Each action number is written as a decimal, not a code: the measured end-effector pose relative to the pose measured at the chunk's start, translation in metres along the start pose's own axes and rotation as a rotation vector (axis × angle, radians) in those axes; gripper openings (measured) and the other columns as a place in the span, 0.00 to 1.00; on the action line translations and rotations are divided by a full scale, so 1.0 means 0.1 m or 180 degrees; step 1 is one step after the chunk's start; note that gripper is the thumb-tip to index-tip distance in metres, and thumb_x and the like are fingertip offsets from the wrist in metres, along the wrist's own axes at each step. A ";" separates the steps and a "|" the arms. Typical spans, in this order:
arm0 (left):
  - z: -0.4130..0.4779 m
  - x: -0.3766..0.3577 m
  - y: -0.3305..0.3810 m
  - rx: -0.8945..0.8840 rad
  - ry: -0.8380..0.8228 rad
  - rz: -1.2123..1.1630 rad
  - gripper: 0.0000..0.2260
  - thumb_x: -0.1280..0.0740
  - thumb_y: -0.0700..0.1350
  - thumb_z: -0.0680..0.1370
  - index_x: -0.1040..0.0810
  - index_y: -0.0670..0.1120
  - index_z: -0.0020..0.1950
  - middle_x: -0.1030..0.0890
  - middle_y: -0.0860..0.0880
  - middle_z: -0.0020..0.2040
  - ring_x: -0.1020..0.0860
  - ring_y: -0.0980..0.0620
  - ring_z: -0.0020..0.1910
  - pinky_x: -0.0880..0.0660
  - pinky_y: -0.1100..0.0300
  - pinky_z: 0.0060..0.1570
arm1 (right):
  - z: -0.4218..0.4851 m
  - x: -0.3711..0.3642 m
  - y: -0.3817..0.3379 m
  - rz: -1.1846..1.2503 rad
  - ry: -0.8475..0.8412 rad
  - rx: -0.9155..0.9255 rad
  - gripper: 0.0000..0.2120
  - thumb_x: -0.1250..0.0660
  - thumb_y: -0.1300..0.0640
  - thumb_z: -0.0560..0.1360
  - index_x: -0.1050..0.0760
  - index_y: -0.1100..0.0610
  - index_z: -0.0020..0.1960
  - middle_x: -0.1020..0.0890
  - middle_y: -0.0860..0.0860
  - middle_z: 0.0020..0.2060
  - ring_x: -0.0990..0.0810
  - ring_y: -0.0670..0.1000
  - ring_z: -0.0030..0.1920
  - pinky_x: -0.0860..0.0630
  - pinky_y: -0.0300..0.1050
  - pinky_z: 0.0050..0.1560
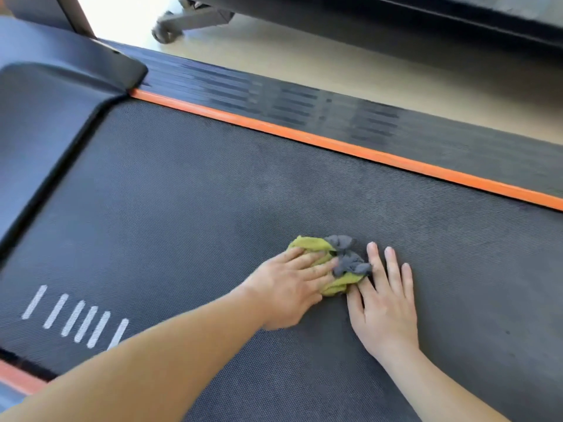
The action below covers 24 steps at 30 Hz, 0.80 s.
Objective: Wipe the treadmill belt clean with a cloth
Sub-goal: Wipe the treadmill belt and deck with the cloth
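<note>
Rubbery dark mesh, finely dimpled, covers the treadmill belt. A crumpled cloth, mustard-yellow with a grey side, lies bunched near its middle. The person's left hand presses on the cloth with fingers laid straight, not clutching. The right hand lies flat on the belt just beside it, fingers straight and spread, thumb side touching the cloth's edge. A smooth orange strip borders the belt's far edge, next to a ribbed black side rail. Slanted white bars mark the belt at the left.
</note>
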<state>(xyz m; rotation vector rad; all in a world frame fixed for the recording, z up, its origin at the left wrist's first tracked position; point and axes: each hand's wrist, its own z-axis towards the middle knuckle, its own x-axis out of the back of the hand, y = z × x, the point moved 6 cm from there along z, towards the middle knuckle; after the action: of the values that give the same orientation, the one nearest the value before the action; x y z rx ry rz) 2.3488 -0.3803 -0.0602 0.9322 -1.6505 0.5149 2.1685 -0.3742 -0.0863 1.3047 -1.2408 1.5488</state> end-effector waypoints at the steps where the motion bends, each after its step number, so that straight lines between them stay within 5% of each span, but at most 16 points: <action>1: 0.04 0.05 -0.25 0.0375 0.0103 0.0047 0.25 0.53 0.56 0.86 0.42 0.52 0.83 0.46 0.53 0.84 0.48 0.48 0.83 0.56 0.48 0.81 | 0.01 0.01 0.00 -0.0003 -0.0036 -0.0035 0.24 0.46 0.47 0.83 0.25 0.53 0.75 0.41 0.53 0.83 0.47 0.61 0.83 0.47 0.68 0.79; 3: 0.02 0.13 -0.73 0.1588 0.0197 -0.0355 0.25 0.53 0.55 0.87 0.45 0.52 0.84 0.49 0.53 0.84 0.53 0.49 0.83 0.60 0.49 0.81 | 0.00 0.01 -0.01 -0.0082 -0.0155 -0.0091 0.26 0.50 0.44 0.85 0.35 0.48 0.81 0.43 0.53 0.83 0.50 0.59 0.84 0.47 0.67 0.80; 5: -0.01 0.10 -0.65 0.2060 0.0440 -0.0702 0.26 0.54 0.54 0.86 0.43 0.47 0.83 0.45 0.51 0.84 0.53 0.47 0.83 0.57 0.47 0.81 | 0.00 0.00 -0.01 -0.0108 -0.0178 -0.0096 0.26 0.51 0.43 0.85 0.39 0.47 0.82 0.44 0.53 0.83 0.51 0.59 0.84 0.48 0.67 0.80; 9: -0.42 -0.19 0.39 0.0940 0.0357 -0.0496 0.25 0.46 0.55 0.83 0.33 0.48 0.79 0.36 0.49 0.81 0.43 0.44 0.82 0.48 0.44 0.77 | 0.00 0.01 0.01 -0.0093 -0.0128 -0.0034 0.29 0.47 0.45 0.82 0.38 0.48 0.82 0.43 0.55 0.83 0.49 0.62 0.83 0.47 0.69 0.79; 13: -0.50 -0.27 0.05 0.0314 0.0170 -0.0066 0.24 0.46 0.58 0.84 0.33 0.54 0.79 0.36 0.53 0.81 0.42 0.50 0.81 0.47 0.46 0.78 | 0.00 0.01 0.00 -0.0191 -0.0201 0.0008 0.29 0.48 0.45 0.82 0.41 0.48 0.83 0.46 0.55 0.84 0.52 0.62 0.83 0.48 0.69 0.79; 18: -0.35 -0.13 -0.47 0.2193 0.0512 -0.0756 0.29 0.57 0.59 0.84 0.44 0.53 0.84 0.46 0.53 0.84 0.53 0.48 0.83 0.54 0.45 0.81 | 0.00 -0.02 -0.01 -0.0222 -0.0250 -0.0132 0.27 0.51 0.42 0.85 0.42 0.46 0.83 0.45 0.53 0.84 0.53 0.59 0.84 0.49 0.67 0.81; 21: -0.50 -0.22 0.33 0.1232 0.0565 -0.0496 0.25 0.45 0.56 0.82 0.29 0.50 0.77 0.31 0.50 0.79 0.37 0.44 0.80 0.44 0.43 0.77 | 0.00 -0.01 0.00 -0.0155 -0.0137 -0.0121 0.27 0.48 0.43 0.84 0.38 0.47 0.82 0.43 0.54 0.83 0.49 0.61 0.83 0.47 0.68 0.80; 24: -0.88 -0.35 0.74 0.0182 0.0167 -0.0373 0.23 0.39 0.58 0.80 0.27 0.55 0.74 0.30 0.53 0.78 0.33 0.47 0.78 0.41 0.45 0.75 | 0.00 0.00 -0.02 -0.0123 -0.0033 -0.0075 0.27 0.44 0.45 0.83 0.35 0.48 0.81 0.41 0.55 0.83 0.46 0.63 0.83 0.46 0.69 0.79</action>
<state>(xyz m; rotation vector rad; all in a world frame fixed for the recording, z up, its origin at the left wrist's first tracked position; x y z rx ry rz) 2.3461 -0.2598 -0.0581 1.0426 -1.5308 0.5045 2.1705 -0.3737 -0.0864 1.3158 -1.2298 1.4979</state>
